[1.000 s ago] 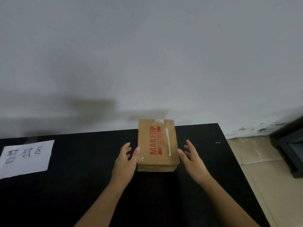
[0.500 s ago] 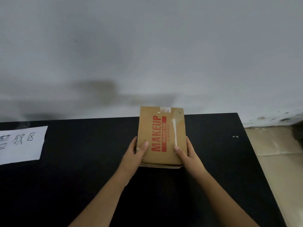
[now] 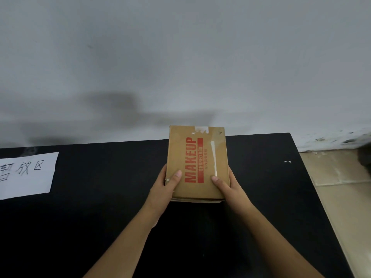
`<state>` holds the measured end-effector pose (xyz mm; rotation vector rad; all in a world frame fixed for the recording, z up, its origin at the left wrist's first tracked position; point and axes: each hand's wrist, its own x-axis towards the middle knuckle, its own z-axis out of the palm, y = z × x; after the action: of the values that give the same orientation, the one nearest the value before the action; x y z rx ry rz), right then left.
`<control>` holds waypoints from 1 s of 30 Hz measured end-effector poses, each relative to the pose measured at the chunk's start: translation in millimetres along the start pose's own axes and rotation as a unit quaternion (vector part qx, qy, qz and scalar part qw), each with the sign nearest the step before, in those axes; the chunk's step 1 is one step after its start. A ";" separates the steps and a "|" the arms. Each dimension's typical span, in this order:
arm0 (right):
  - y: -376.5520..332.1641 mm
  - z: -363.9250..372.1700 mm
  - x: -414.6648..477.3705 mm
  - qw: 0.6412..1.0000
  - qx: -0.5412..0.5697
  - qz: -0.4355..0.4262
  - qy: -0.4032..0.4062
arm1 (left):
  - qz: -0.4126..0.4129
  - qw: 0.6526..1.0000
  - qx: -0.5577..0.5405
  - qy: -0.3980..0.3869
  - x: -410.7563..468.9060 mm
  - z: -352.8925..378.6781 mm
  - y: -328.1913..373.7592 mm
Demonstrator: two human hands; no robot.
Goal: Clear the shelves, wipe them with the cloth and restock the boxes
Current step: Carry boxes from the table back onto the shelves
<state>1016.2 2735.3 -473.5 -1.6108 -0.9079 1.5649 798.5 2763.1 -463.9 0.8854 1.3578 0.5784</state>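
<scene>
A brown cardboard box (image 3: 197, 149) printed with red MAKEUP lettering is held over the black table (image 3: 100, 217), its far end tipped up against the grey wall. My left hand (image 3: 165, 187) grips its near left edge, thumb on top. My right hand (image 3: 226, 187) grips the near right edge the same way, thumb on the lid. The fingers of both hands are hidden under the box. No cloth or shelves are in view.
A white paper sign (image 3: 26, 175) with handwritten characters lies on the table at the far left. The table's right edge drops to a beige tiled floor (image 3: 337, 197). A dark object (image 3: 365, 157) sits at the right frame border.
Both hands went from open beside the box to gripping its near edges. The box has been lifted and its far end now rises above the table's back edge.
</scene>
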 end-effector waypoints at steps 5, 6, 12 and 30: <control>-17.6 5.3 -22.9 0.999 -0.015 -0.031 0.001 | 0.028 1.000 0.009 0.008 -26.1 -4.6 15.9; -23.3 7.8 -28.5 0.999 -0.018 -0.041 -0.001 | 0.037 0.999 0.011 0.009 -33.3 -7.4 19.7; -60.1 32.3 -74.4 0.994 -0.025 -0.101 -0.011 | 0.092 0.996 0.011 0.015 -84.6 -34.1 42.3; -165.1 147.5 -196.9 0.967 -0.080 -0.225 -0.089 | 0.225 0.969 -0.026 0.097 -251.2 -138.2 83.8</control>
<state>862.4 2651.1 -234.6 -1.2617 -1.4173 1.3512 635.7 2638.0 -247.0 1.1244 1.3123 1.0691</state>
